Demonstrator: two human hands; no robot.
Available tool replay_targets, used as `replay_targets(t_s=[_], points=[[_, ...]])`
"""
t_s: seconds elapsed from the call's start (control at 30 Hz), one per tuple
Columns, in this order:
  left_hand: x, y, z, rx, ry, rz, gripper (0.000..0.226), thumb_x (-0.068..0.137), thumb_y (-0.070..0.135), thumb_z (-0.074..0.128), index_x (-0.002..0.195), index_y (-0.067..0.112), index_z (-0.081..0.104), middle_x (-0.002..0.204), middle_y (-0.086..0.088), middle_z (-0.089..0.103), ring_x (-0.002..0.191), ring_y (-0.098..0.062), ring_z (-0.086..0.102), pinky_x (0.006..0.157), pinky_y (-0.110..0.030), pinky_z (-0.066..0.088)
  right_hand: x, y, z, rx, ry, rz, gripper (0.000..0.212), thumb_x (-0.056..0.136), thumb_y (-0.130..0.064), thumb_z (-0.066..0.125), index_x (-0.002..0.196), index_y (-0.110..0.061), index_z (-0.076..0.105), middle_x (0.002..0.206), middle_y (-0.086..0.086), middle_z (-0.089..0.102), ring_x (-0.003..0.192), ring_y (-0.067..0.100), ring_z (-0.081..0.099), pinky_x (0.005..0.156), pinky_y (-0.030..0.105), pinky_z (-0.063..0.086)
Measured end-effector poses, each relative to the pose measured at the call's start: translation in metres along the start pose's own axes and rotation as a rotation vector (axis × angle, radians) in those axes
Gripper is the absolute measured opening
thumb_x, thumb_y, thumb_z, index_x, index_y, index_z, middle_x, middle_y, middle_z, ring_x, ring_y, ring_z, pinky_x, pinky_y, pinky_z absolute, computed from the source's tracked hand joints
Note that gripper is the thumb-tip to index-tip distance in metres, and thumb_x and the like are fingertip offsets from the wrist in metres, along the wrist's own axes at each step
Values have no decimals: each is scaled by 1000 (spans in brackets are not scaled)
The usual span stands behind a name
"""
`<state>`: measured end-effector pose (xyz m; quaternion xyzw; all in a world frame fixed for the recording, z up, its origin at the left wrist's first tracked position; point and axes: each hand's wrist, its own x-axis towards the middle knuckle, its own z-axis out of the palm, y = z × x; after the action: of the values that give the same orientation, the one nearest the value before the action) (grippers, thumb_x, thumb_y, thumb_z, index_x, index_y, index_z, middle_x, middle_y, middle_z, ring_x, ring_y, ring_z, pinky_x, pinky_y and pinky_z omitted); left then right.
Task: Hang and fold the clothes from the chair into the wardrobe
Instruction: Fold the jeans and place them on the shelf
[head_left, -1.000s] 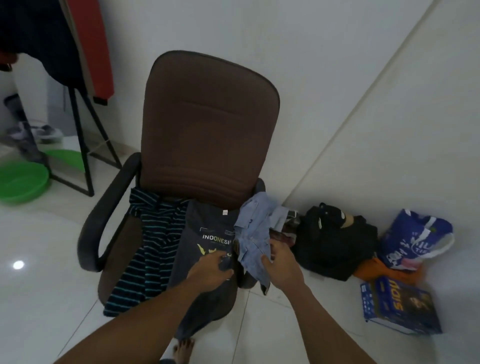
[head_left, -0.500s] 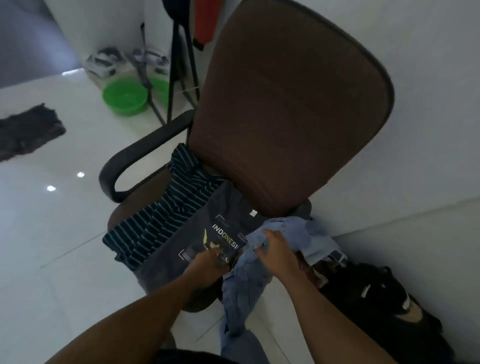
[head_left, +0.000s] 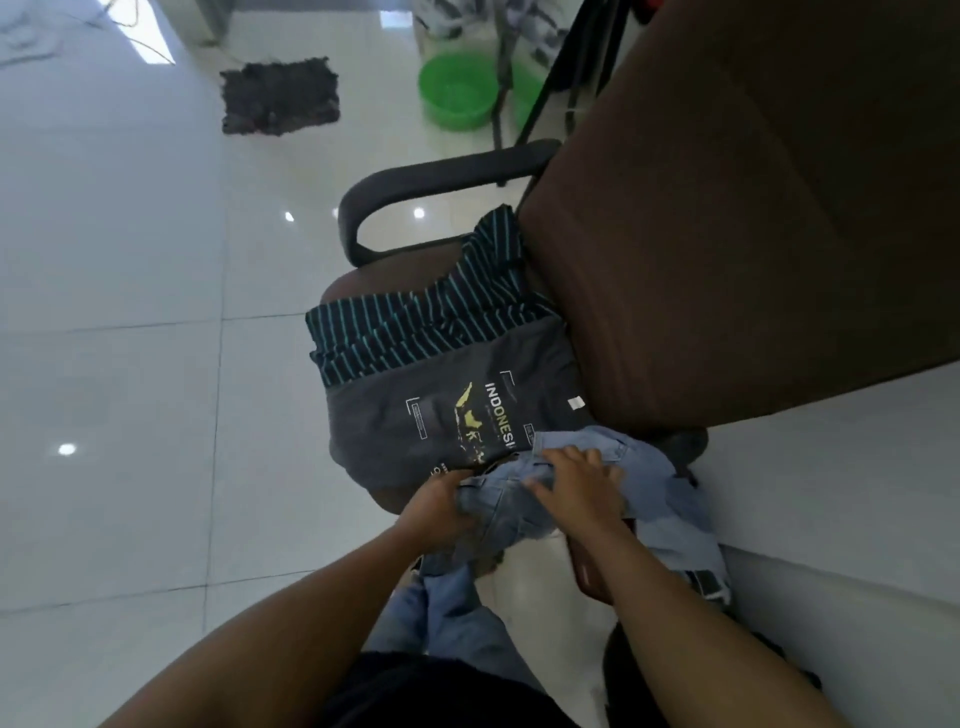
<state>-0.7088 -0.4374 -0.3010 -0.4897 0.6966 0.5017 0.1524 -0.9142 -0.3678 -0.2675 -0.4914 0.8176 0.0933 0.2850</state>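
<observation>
Head view: jeans (head_left: 498, 506) at the front corner of the chair (head_left: 727, 234), drawn further off the seat than a second ago, one leg hanging floorward; removal appears under way. Left hand (head_left: 441, 512) grips the denim; right hand (head_left: 576, 483) rests spread on it. T-shirt (head_left: 395, 426) and striped shirt (head_left: 415, 327) remain on the seat. Basin (head_left: 454, 93) behind the chair; nothing obstructs.

Shirt (head_left: 415, 322) nxt to tee (head_left: 395, 421) on chair seat (head_left: 384, 267); jeans (head_left: 649, 467) overlap tee edge.
</observation>
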Motion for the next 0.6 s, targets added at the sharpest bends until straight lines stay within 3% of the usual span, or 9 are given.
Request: replay_targets(t_s=[0.2, 0.3, 0.37, 0.6], points=[[-13, -20, 16, -135, 6, -51, 76, 83, 41, 72, 148, 27, 38, 136, -4, 59, 120, -24, 59, 99, -31, 48, -5, -14, 7, -84, -36, -91, 49, 92, -59, 52, 136, -37, 48, 142, -8, 48, 132, 22, 36, 101, 46, 30], [-22, -26, 26, -220, 58, 29, 76, 83, 33, 76, 148, 26, 38, 133, 1, 60, 114, -11, 58, 97, -22, 47, -9, -16, 12, -62, -42, -85, 51, 93, -57, 51, 139, -35, 45, 144, -6, 46, 134, 23, 35, 104, 47, 30], [-27, -29, 30, -285, 105, 59, 79, 79, 30, 79, 147, 27, 40, 129, 3, 61, 110, -7, 59, 99, -25, 50, -13, -17, 16, -40, -23, -71, 53, 94, -57, 50, 141, -34, 43, 146, -5, 44, 135, 23, 34, 107, 48, 30], [-37, -30, 41, -333, 126, 65, 87, 81, 21, 77, 152, 34, 29, 138, 4, 55, 122, -10, 55, 96, -20, 47, -8, -16, 14, -99, -41, -97, 52, 97, -58, 41, 143, -35, 42, 146, -5, 47, 134, 24, 36, 105, 50, 27]])
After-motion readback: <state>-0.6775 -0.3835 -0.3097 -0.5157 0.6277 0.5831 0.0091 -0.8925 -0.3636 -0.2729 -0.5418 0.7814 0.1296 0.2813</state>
